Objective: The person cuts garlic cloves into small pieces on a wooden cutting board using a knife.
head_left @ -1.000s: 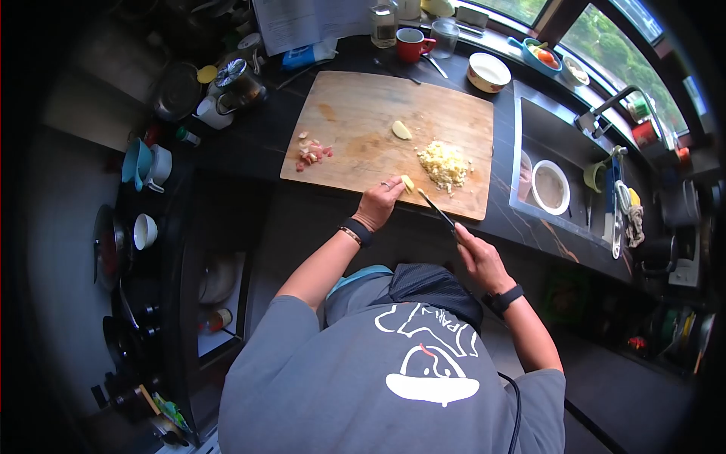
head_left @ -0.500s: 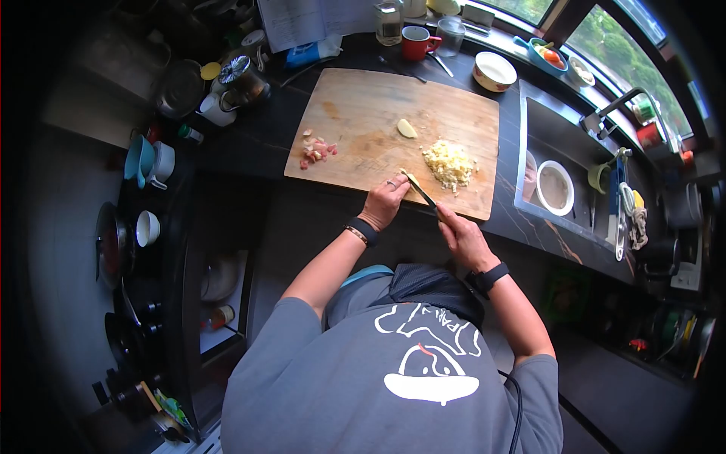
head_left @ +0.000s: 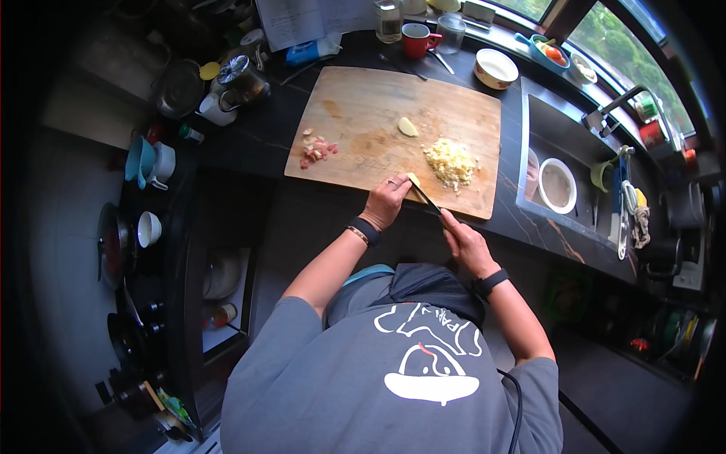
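At the front edge of the wooden cutting board [head_left: 363, 106], my left hand [head_left: 387, 201] is closed on a small pale yellow piece [head_left: 413, 178]. My right hand [head_left: 467, 240] grips the handle of a knife [head_left: 428, 200], whose blade reaches up and left to that piece, close to my left fingertips. A heap of finely chopped yellow bits [head_left: 451, 162] lies to the right on the board. Behind my left hand rests a larger pale slice [head_left: 407, 127]. Small pink pieces [head_left: 318, 150] are gathered at the board's left side.
A floral-rimmed white bowl [head_left: 496, 69], a red mug [head_left: 417, 41] and glass jars stand behind the board. To the right is a sink [head_left: 556, 106] with a round white container [head_left: 557, 188]. Metal pots and cups crowd the counter at left.
The knife and my right hand have moved left and up, bringing the blade against the piece at my left fingertips. The board appears slightly further right in view.
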The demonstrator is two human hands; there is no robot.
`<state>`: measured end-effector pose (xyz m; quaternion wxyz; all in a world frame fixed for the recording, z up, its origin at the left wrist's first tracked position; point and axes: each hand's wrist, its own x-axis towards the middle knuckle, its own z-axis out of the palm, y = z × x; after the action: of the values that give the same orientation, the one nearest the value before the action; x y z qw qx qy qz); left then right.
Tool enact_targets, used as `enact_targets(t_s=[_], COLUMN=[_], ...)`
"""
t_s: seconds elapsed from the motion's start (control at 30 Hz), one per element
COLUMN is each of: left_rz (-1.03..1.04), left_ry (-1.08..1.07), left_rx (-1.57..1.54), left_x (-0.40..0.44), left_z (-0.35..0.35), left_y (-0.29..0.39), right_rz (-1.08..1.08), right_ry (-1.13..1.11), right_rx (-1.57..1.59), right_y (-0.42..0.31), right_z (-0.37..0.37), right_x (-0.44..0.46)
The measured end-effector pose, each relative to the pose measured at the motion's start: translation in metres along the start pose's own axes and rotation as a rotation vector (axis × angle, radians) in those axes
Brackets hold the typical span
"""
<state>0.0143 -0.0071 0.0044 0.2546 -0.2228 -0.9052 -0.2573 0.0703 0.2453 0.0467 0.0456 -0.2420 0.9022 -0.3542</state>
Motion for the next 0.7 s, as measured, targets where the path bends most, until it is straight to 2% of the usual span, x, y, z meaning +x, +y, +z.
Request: enact_targets(t_s=[0.13, 0.23, 0.33, 0.4, 0.43, 0.5, 0.63, 0.7], left_rz=[-0.024, -0.036, -0.034, -0.039, -0.036, -0.055, 0.061, -0.049], left_ry=[0.011, -0.018, -0.094, -0.223, -0.222, -0.352, -0.296, -0.253], left_rx=[-0.034, -0.111, -0.230, -0.285, -0.283, -0.243, -0.233, -0.267], left_x=[0.005, 0.012, 0.020, 0.026, 0.029, 0.036, 0.050, 0.056], left_z=[-0.001, -0.004, -0.008, -0.012, -0.015, -0.021, -0.028, -0.033], left_y=[0.001, -0.005, -0.017, -0.024, -0.024, -0.024, -0.028, -0.021], right_rz=[0.016, -0.021, -0.018, -0.012, 0.018, 0.041, 0.013, -0.015], right_ry=[-0.063, -0.024, 0.053, 0.109, 0.120, 0.156, 0.229, 0.307], right_rx=[-0.006, -0.040, -0.115, -0.163, -0.221, -0.317, -0.364, -0.422], right_y=[0.010, 0.006, -0.003, -0.003, -0.003, -0.002, -0.001, -0.002], right_z=[-0.019, -0.035, -0.046, -0.048, -0.048, -0.049, -0.052, -0.054], right_x=[-0.030, -0.036, -0.033, -0.027, -0.025, -0.022, -0.015, -0.010])
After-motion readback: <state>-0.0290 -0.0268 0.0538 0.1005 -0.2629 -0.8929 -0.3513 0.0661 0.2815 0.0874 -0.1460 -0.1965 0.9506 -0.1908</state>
